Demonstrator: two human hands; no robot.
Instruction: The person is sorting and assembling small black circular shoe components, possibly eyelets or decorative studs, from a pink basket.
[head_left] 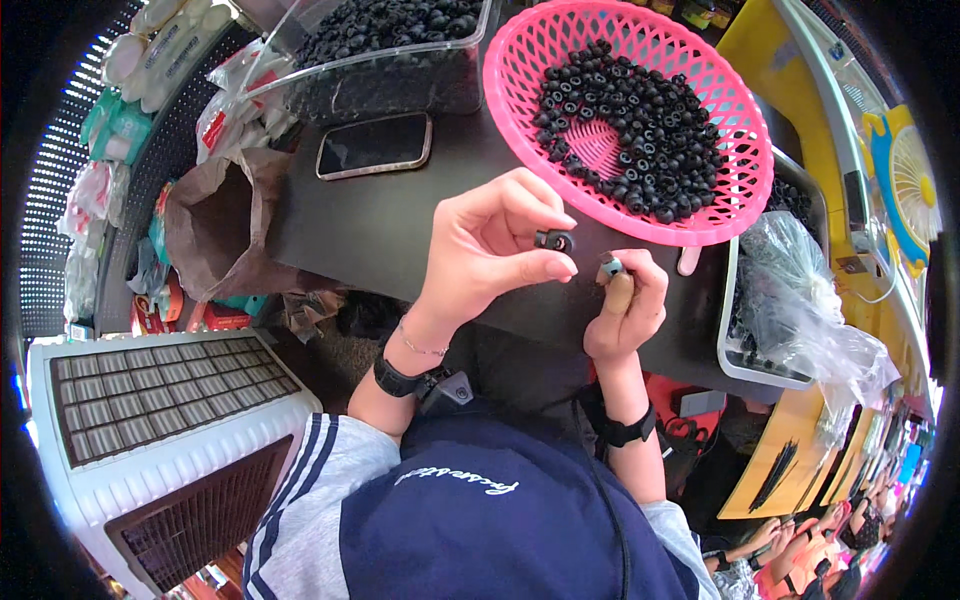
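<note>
My left hand point(480, 245) is pinched on a small black plastic piece point(553, 241) with a round hole in its end, held over the dark table point(350, 235). Close to its right, my right hand point(630, 305) is curled with thumb and forefinger together. A small piece with a bluish-grey tip point(611, 265) shows between those fingers; its kind is too small to tell. The two pieces are apart. Beyond my hands, a pink mesh basket point(500, 85) holds many small black plastic parts point(640, 130).
A clear plastic bin point(440, 80) heaped with black parts stands at the far left, near a phone point(375, 146). On the right are a white tray point(765, 370), a plastic bag point(800, 290) and a fan point(905, 185). A paper bag point(225, 225) and an air cooler point(170, 420) stand left.
</note>
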